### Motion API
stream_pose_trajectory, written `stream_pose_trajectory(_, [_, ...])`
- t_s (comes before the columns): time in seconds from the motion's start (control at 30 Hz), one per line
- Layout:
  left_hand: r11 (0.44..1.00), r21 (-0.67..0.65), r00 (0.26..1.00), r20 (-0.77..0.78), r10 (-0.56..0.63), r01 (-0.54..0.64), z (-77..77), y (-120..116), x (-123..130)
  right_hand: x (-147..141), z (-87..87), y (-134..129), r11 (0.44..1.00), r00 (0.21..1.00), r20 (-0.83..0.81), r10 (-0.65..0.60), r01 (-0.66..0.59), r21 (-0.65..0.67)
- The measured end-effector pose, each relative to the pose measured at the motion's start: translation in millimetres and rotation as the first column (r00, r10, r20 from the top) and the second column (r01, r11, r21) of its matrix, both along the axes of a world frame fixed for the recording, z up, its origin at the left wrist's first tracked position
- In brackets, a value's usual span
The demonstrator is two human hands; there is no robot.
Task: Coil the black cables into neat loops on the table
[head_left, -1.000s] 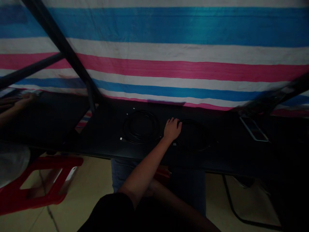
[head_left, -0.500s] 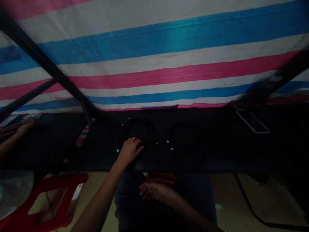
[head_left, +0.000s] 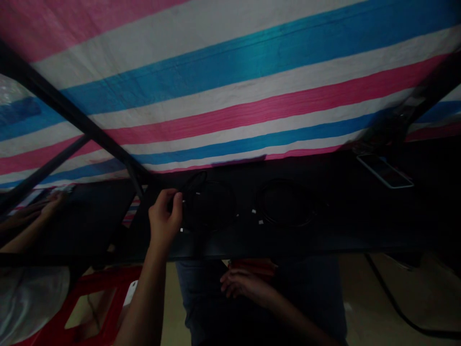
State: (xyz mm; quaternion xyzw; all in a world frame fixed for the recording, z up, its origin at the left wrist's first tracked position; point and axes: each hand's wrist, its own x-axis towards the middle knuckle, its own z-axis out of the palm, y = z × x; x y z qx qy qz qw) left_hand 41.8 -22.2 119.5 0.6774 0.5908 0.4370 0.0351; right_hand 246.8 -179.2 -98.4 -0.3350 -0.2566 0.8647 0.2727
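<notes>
Two coils of thin black cable lie on the dark tabletop (head_left: 345, 230), hard to see in the dim light. At the edge of the left black cable coil (head_left: 219, 182), my left hand (head_left: 164, 216) has its thumb and fingers pinched together on a strand. A loop of that cable stands up just beyond the fingertips. Small white connectors or tags dot the coil's left side. The right black cable coil (head_left: 284, 225) lies apart, with two white ends at its left. Over my lap, my right hand (head_left: 245, 283) hangs with loosely bent fingers, holding nothing visible.
A phone (head_left: 385, 171) lies at the right of the table. Striped sheeting (head_left: 252, 110) rises behind it. A black frame bar (head_left: 75, 115) slants down at the left. Another person's hand (head_left: 54, 204) rests on the neighbouring table, near a red stool (head_left: 54, 331).
My left hand has moved left from inside the left coil to its edge and closed on the cable, raising a loop. The right hand stays over the lap. The view has tilted slightly.
</notes>
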Motion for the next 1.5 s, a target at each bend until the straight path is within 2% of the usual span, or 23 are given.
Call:
stream_pose_trajectory(0.07, [0.997, 0.076, 0.996, 0.088, 0.023, -0.029, 10.7, -2.3, -1.9, -0.7, 7.4, 0.8, 0.999, 1.000, 0.027, 0.014, -0.015, 0.039])
stream_pose_trajectory(0.2, [0.996, 0.085, 0.985, 0.171, 0.000, -0.015, 17.1, -11.2, 1.8, 2.5, 37.8, 10.1, 0.974, 0.995, 0.094, 0.043, -0.063, 0.218])
stream_pose_trajectory(0.3, [0.997, 0.080, 0.976, 0.215, -0.017, 0.000, 15.9, -21.0, 9.0, 11.2, 65.3, 26.8, 0.948, 0.991, 0.100, -0.088, 0.052, 0.313])
stream_pose_trajectory(0.4, [0.994, 0.108, 0.957, 0.290, -0.029, -0.003, 15.5, -31.1, 16.9, 23.5, 87.6, 46.2, 0.934, 0.963, 0.109, -0.248, 0.207, 0.292])
stream_pose_trajectory(0.5, [0.993, 0.118, 0.928, 0.371, -0.039, -0.006, 16.0, -39.7, 23.4, 35.0, 106.2, 59.9, 0.909, 0.952, 0.096, -0.291, 0.244, 0.337])
stream_pose_trajectory(0.67, [0.996, 0.084, 0.878, 0.477, -0.037, -0.003, 11.4, -47.3, 25.3, 48.8, 140.6, 70.6, 0.852, 0.912, -0.060, -0.406, 0.402, 0.336])
stream_pose_trajectory(0.8, [0.994, 0.109, 0.858, 0.512, -0.040, -0.019, 1.2, -51.7, 25.4, 61.0, 164.6, 75.6, 0.796, 0.824, -0.238, -0.515, 0.562, 0.225])
stream_pose_trajectory(0.87, [0.993, 0.118, 0.854, 0.519, -0.040, -0.026, -5.9, -56.0, 32.6, 63.3, 174.5, 75.6, 0.793, 0.806, -0.308, -0.505, 0.575, 0.203])
stream_pose_trajectory(0.97, [0.990, 0.135, 0.830, 0.556, -0.043, -0.040, -14.6, -66.4, 55.8, 55.2, 189.1, 73.8, 0.803, 0.833, -0.369, -0.411, 0.523, 0.287])
stream_pose_trajectory(1.13, [0.993, 0.046, 0.793, 0.599, -0.113, 0.107, -10.6, -86.0, 97.7, 27.4, 213.0, 78.2, 0.772, 0.836, -0.452, -0.312, 0.500, 0.392])
stream_pose_trajectory(1.2, [0.984, -0.052, 0.733, 0.675, -0.090, 0.169, -5.0, -89.8, 104.4, 22.8, 221.6, 83.0, 0.752, 0.851, -0.424, -0.310, 0.492, 0.438])
stream_pose_trajectory(1.3, [0.931, -0.175, 0.536, 0.844, -0.026, 0.320, 3.4, -88.8, 104.1, 27.8, 231.5, 89.8, 0.687, 0.891, -0.256, -0.376, 0.453, 0.568])
stream_pose_trajectory(1.4, [0.905, -0.167, 0.318, 0.947, 0.037, 0.390, 11.4, -82.5, 99.4, 40.1, 233.0, 90.0, 0.627, 0.893, -0.019, -0.449, 0.331, 0.705])
stream_pose_trajectory(1.5, [0.909, -0.166, 0.148, 0.982, 0.118, 0.383, 16.0, -75.2, 96.2, 47.8, 224.5, 78.8, 0.633, 0.879, 0.145, -0.454, 0.204, 0.747])
